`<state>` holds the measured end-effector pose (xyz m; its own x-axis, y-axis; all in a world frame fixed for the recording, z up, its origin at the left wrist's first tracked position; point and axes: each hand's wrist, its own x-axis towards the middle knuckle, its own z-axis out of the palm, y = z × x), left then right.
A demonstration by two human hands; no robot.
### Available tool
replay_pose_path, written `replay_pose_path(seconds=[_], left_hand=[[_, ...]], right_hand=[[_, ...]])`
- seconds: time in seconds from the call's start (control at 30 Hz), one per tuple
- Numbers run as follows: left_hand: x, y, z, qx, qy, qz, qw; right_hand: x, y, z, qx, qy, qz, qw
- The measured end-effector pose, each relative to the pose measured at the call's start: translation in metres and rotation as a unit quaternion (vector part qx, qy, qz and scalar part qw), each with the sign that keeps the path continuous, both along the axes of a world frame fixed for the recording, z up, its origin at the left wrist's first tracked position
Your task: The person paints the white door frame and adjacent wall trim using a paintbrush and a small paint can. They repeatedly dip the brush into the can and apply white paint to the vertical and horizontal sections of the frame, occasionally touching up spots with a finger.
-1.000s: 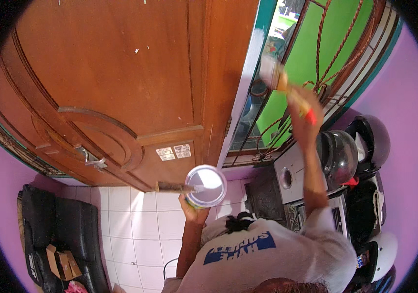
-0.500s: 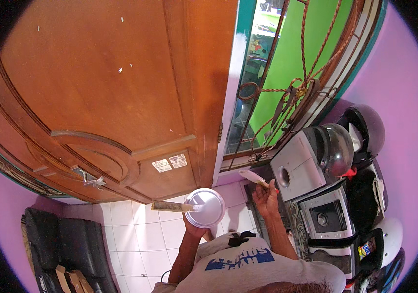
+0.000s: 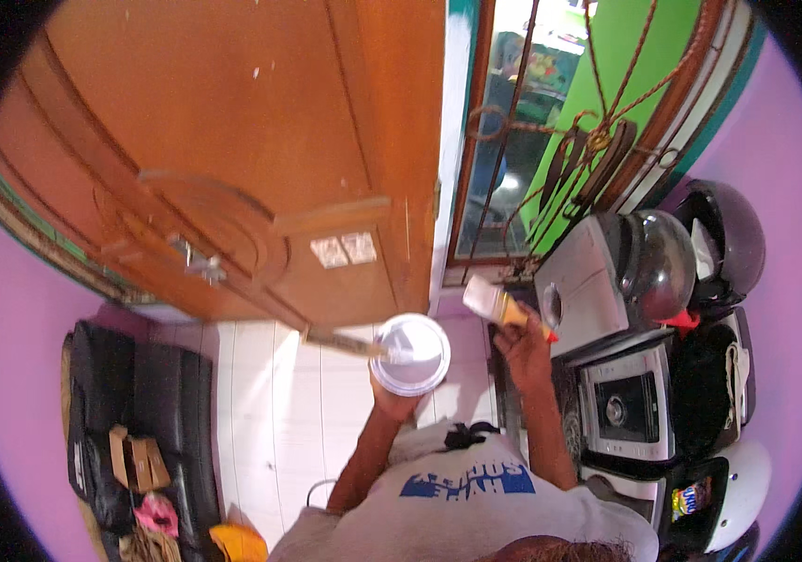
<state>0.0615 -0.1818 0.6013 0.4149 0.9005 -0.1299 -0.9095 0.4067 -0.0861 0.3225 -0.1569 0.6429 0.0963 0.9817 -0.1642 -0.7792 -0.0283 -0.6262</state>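
My left hand (image 3: 393, 403) is closed around the side of a round tub (image 3: 410, 390) of whitish paint, held in front of my shirt. A flat wooden stick (image 3: 343, 345) rests over the tub's rim, its inner end coated with paint. To the right, my right hand (image 3: 525, 356) grips a paintbrush (image 3: 487, 300) by its handle. The white-coated bristles point up and left, near the lower end of the window frame (image 3: 451, 169), which has white paint along its edge. Brush and tub are apart.
A brown wooden door (image 3: 232, 131) with a metal handle (image 3: 199, 262) stands ahead. Right of it is a window with a twisted metal grille (image 3: 598, 139). Speakers (image 3: 622, 405) and helmets (image 3: 660, 272) line the right wall. A black sofa (image 3: 171, 403) stands at the left.
The brush has risen slightly and now shows its broad side. The tub sits higher and a little further right in view. My view has shifted, showing more of the sofa.
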Motion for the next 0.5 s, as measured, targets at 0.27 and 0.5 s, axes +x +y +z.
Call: replay_pose_path(seconds=[0.27,0.5], left_hand=[[0.03,-0.028,0.007,0.024,-0.023,0.01,0.999],[0.033,-0.04,0.03,0.046,0.1,0.032,0.993]], right_hand=[[0.019,-0.015,0.174,0.164,-0.339,-0.099,0.921],[-0.03,-0.019,0.237,0.238,-0.628,0.092,0.735]])
